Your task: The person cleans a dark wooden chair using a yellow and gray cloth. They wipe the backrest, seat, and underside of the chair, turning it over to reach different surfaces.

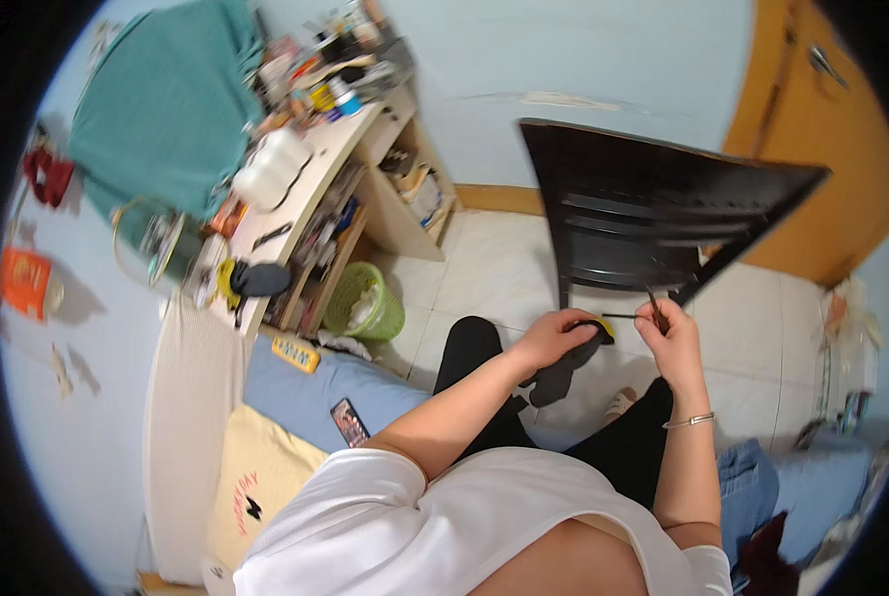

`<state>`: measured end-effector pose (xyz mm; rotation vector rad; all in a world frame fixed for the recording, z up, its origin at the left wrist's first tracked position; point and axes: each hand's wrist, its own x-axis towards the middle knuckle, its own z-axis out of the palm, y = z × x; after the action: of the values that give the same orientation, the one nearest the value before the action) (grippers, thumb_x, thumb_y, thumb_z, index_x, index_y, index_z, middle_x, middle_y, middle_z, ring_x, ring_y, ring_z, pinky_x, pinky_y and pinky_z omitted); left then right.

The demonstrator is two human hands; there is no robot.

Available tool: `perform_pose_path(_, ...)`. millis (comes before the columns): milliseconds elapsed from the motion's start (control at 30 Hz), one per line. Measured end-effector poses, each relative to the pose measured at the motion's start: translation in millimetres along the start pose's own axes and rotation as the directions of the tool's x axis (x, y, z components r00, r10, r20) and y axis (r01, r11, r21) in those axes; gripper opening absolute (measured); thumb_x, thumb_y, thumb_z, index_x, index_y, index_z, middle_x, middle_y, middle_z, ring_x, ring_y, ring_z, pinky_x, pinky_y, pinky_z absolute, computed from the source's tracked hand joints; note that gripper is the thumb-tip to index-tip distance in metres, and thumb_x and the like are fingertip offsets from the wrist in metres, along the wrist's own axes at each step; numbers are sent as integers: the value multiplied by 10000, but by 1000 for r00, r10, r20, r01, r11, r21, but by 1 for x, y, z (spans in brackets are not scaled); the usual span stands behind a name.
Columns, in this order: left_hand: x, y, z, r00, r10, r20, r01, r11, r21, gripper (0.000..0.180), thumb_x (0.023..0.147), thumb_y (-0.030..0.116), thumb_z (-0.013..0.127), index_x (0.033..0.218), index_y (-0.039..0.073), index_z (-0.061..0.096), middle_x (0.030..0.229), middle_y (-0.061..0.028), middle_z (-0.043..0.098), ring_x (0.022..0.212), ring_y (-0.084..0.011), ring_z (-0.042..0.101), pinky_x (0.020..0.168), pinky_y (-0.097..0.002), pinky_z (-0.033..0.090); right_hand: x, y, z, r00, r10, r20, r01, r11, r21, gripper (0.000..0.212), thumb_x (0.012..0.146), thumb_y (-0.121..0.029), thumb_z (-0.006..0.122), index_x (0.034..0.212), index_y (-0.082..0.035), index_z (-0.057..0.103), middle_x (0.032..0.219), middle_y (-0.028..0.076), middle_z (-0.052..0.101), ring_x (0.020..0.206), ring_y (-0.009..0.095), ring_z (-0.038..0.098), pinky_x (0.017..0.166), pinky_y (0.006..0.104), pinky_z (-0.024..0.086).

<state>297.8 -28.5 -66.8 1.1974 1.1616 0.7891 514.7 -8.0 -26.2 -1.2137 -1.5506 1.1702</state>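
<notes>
My left hand [556,340] is closed on a soft dark grey fabric piece [554,382] with a yellow edge [600,330]; its lower part hangs down between my knees. I cannot tell exactly what kind of item it is. My right hand [671,346] pinches a slim dark tool [653,303], whose shape is partly hidden by the fingers. From those fingers a thin dark length [620,316] reaches left to the yellow edge. Whether it belongs to the tool or is a strand from the fabric is too small to tell.
A dark wooden chair [653,214] stands ahead of my knees. On the left, a cluttered desk [340,149] bears a similar black-and-yellow item [256,279]. A green wastebasket [380,313] stands by the desk. A phone [349,422] and a yellow remote-like object [296,354] lie on blue bedding beside me.
</notes>
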Motion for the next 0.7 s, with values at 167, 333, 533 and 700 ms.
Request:
perform_pose_path(167,-22,8,-26,994,84,-75,-96,979,-180,261,954,213,543,1076,-4,621,943,-17,629,866,-74,544,784,-243,455,13,-15,60,971,-148,187,189,956,-224,93,809,-11,618,888,33,596,776,107,598,680,167,574,637,278,462)
perform_pose_path(333,-35,-10,-77,987,61,-148,-75,994,-85,263,944,234,554,1047,-4,602,907,-6,618,793,-74,541,704,-242,450,21,-25,104,947,-156,279,221,951,-217,73,863,-34,598,910,19,583,719,11,543,637,65,469,590,223,407)
perform_pose_path(533,-76,-72,-179,751,-337,-568,-172,731,-661,258,908,270,615,1050,63,556,951,-82,627,826,-199,624,755,-368,531,24,-14,118,963,-82,255,148,956,-253,92,865,-74,620,910,3,595,733,48,575,618,105,486,590,247,424)
perform_pose_path(700,-101,-185,-310,571,-538,-620,-496,375,-783,133,893,124,574,996,52,530,931,-140,608,807,-299,618,686,-481,541,15,28,96,966,83,243,-4,951,-310,85,871,-69,611,903,9,602,719,13,563,647,79,482,604,236,418)
